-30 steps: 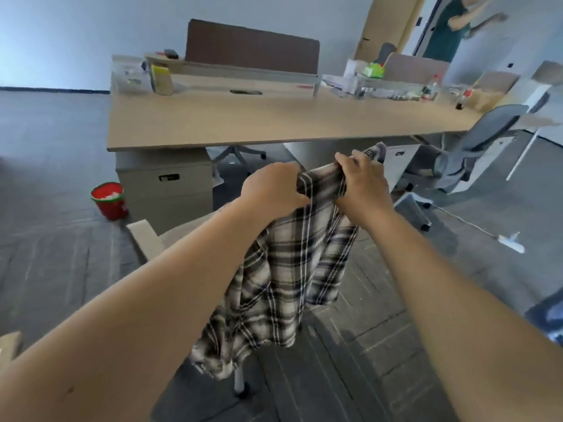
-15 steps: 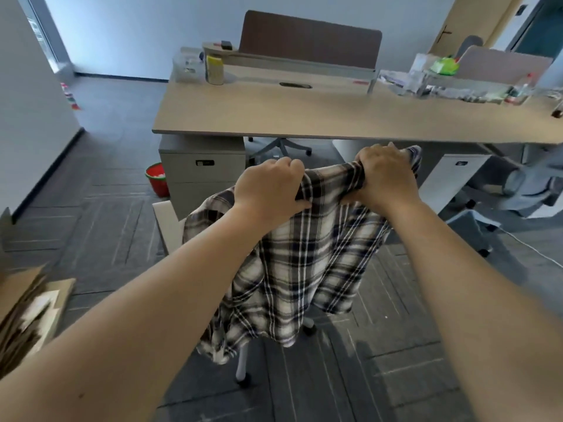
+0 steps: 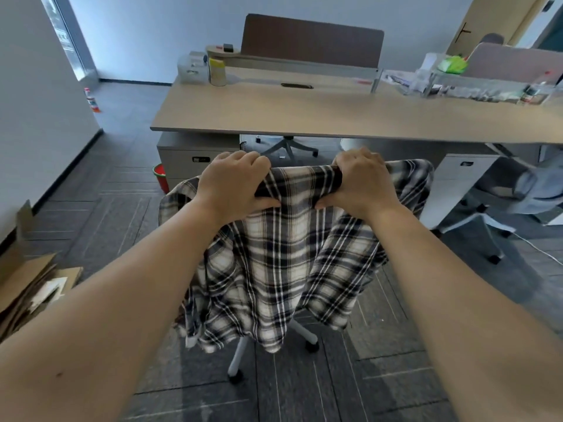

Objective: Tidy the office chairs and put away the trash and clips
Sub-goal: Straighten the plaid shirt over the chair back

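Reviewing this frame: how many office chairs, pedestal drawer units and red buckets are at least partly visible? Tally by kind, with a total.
Office chairs: 4 - one draped with a plaid shirt and gripped by the left hand and right hand; a base under the desk; a grey one at right; a backrest behind the far divider.
Pedestal drawer units: 2.
Red buckets: 1.
Total: 7.

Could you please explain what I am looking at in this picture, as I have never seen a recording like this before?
There is no machine here. A person wears a camera on the head, so you look forward and down along both bare arms. The left hand and right hand grip the top of an office chair's back, over which a plaid shirt is draped. Ahead stands a long desk with a yellowish container and clutter at its far edge. A red bucket sits on the floor, and flattened cardboard lies at the left.
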Motion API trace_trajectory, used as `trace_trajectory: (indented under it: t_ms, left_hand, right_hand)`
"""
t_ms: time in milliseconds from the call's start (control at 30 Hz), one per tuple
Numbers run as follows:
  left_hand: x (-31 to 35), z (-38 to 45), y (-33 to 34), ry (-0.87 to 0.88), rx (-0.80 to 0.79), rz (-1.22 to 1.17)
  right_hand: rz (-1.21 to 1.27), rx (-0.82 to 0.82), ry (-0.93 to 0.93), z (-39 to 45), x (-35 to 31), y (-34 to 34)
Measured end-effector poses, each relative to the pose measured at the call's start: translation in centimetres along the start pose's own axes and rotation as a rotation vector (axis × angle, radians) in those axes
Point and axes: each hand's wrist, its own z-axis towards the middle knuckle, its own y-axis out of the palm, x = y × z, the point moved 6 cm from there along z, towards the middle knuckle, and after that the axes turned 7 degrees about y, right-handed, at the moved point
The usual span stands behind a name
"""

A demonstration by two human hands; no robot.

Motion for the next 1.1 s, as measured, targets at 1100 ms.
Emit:
trace_trajectory:
  t_ms: [1100]
  left_hand:
    - [5.4,11.8,3.6,-0.254,-0.053,-0.13]
  right_hand:
    - [0.073,0.091,0.231,1.8,14.3,0.5]
